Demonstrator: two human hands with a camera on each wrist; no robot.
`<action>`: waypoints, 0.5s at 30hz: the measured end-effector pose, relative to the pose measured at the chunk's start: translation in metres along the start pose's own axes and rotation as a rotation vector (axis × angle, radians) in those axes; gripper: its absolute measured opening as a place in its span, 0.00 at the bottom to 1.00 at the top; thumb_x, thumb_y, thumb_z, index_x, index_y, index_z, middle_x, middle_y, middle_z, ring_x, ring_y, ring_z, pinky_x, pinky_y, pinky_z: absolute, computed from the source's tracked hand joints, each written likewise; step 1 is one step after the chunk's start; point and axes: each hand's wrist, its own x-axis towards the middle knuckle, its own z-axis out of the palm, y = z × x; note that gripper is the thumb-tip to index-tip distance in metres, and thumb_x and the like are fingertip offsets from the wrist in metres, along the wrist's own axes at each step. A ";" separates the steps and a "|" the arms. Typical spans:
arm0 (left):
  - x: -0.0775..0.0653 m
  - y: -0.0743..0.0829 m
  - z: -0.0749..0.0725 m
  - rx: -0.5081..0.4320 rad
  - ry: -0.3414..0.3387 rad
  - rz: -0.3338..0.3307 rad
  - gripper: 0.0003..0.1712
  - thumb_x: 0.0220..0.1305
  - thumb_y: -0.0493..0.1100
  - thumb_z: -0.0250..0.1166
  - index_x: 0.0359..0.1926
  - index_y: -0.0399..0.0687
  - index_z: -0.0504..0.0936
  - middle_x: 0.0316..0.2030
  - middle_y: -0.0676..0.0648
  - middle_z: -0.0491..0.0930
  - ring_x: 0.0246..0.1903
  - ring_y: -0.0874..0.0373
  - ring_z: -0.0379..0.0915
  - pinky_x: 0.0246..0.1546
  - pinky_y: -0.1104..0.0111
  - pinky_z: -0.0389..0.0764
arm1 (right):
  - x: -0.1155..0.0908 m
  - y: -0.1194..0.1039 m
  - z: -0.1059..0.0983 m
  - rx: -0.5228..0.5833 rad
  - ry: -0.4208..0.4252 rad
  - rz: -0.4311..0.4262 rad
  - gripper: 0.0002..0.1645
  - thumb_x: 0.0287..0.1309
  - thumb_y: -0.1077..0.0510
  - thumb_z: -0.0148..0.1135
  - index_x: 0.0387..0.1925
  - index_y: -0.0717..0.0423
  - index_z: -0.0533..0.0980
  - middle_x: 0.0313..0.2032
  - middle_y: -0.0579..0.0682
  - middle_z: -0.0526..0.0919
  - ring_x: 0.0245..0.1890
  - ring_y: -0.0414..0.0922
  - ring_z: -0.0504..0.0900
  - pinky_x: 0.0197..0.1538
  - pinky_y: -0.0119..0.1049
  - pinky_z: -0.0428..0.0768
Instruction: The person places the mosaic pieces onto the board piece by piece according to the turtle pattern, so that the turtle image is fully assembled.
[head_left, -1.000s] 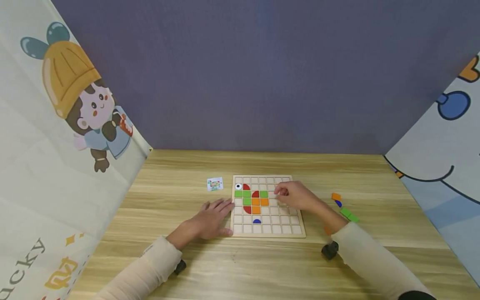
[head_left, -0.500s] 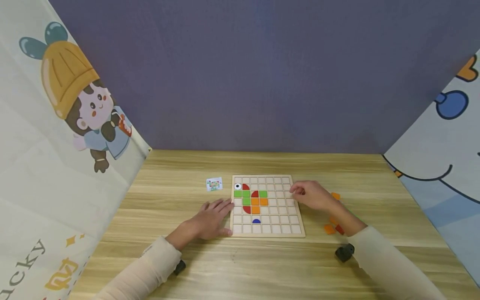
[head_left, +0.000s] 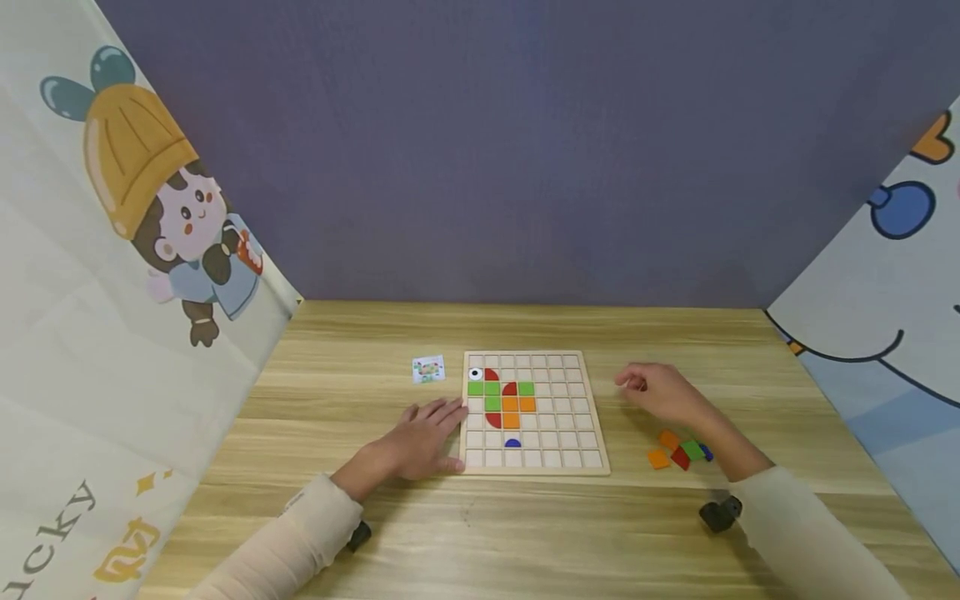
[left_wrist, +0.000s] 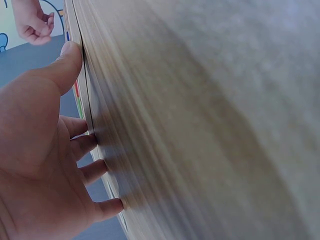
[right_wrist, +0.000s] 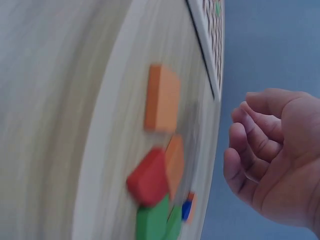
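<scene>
A wooden grid board (head_left: 555,425) lies on the table. Its upper-left cells hold green squares (head_left: 492,403), red rounded pieces (head_left: 492,421), orange squares (head_left: 511,420) and a white eye piece (head_left: 476,374). Lower down sits a blue half-round piece (head_left: 513,443). My left hand (head_left: 426,440) rests flat at the board's left edge, its fingertips touching the table and the rim. Off the board's right side, my right hand (head_left: 660,392) hovers above the table; in the right wrist view its fingers (right_wrist: 245,135) hang loosely curled, with nothing seen between them.
Right of the board lies a loose pile with orange pieces (head_left: 658,458), a red piece (head_left: 681,457), a green piece (head_left: 692,451) and a blue piece (head_left: 707,452). A small picture card (head_left: 428,369) lies left of the board. A dark wall (head_left: 525,167) stands behind.
My right hand has moved from over the board out to the right, uncovering cells and the loose pieces. The left hand and the pieces on the board stay put.
</scene>
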 end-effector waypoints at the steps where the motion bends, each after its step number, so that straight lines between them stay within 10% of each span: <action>1: 0.000 0.000 0.000 -0.002 0.002 0.003 0.52 0.67 0.70 0.58 0.81 0.52 0.52 0.82 0.47 0.49 0.80 0.42 0.46 0.73 0.34 0.54 | -0.002 0.002 -0.002 -0.005 0.004 -0.001 0.13 0.70 0.57 0.60 0.50 0.58 0.82 0.41 0.52 0.87 0.42 0.47 0.84 0.43 0.41 0.84; 15: 0.000 -0.001 0.000 0.000 0.002 0.001 0.52 0.67 0.70 0.59 0.81 0.52 0.52 0.82 0.47 0.49 0.80 0.42 0.46 0.73 0.34 0.54 | -0.029 0.040 -0.018 -0.082 0.032 0.063 0.10 0.68 0.55 0.64 0.45 0.57 0.83 0.40 0.50 0.88 0.40 0.47 0.85 0.44 0.46 0.84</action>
